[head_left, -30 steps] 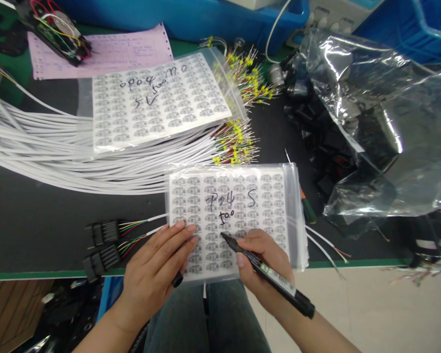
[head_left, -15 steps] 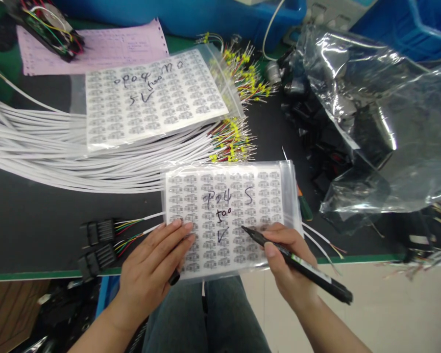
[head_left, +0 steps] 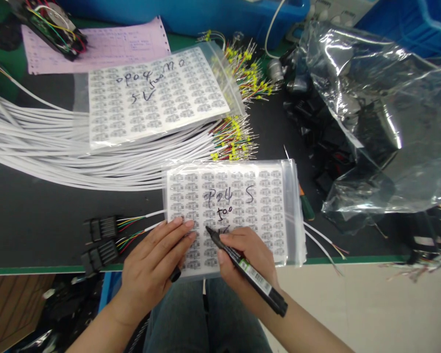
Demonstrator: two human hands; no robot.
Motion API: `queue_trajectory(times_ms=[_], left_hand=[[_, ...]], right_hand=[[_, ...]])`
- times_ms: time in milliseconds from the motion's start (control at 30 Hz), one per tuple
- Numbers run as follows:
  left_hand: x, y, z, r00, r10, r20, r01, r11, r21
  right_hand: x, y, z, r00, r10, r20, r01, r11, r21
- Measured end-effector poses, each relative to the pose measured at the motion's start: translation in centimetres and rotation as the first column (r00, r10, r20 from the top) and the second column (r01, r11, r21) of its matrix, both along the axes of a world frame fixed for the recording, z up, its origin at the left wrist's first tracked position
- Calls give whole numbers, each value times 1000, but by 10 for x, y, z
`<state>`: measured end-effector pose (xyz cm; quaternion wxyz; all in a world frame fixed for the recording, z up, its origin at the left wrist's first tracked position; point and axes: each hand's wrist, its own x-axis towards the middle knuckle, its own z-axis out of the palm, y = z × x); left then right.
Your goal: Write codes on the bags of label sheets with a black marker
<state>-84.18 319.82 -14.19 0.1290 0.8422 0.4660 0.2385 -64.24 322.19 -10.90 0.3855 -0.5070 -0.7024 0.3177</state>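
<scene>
A clear zip bag point(head_left: 291, 215) of printed label sheets lies at the table's front edge, with handwriting in black ink on it. My right hand point(head_left: 250, 260) grips a black marker point(head_left: 250, 274), its tip at the bag left of the check mark. My left hand point(head_left: 158, 255) rests with its fingers stretched over the bag's lower left corner. A black marker cap point(head_left: 175, 274) sticks out from under that hand, held against its inner side. Two cables with black connectors point(head_left: 101, 229) run under the bag, their stripped ends showing at the right.
Behind lies a second bag of labels point(head_left: 183, 93) on a bundle of white cables point(head_left: 132, 169) with yellow-tipped wire ends. Farther back are pink paper point(head_left: 132, 44) and a blue bin point(head_left: 206, 17). A large clear plastic bag point(head_left: 419, 127) with black parts fills the right side.
My right hand has moved left with the marker, across the label bag, and now partly covers the check mark. My left hand stays in place on the bag.
</scene>
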Motion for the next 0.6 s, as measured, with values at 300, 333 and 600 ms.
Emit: queue_trajectory(times_ms=[300,333,600], left_hand=[[0,-2,-1,1000,19,5,-19,1000,-9],[0,-2,-1,1000,17,7,-17,1000,-8],[1,-6,6,973,215,86,-209,975,-72]], right_hand=[[6,-4,-4,998,65,1,-65,993,-97],[6,-4,-4,999,48,4,-47,994,-103],[53,-20,6,943,-329,37,331,940,-76]])
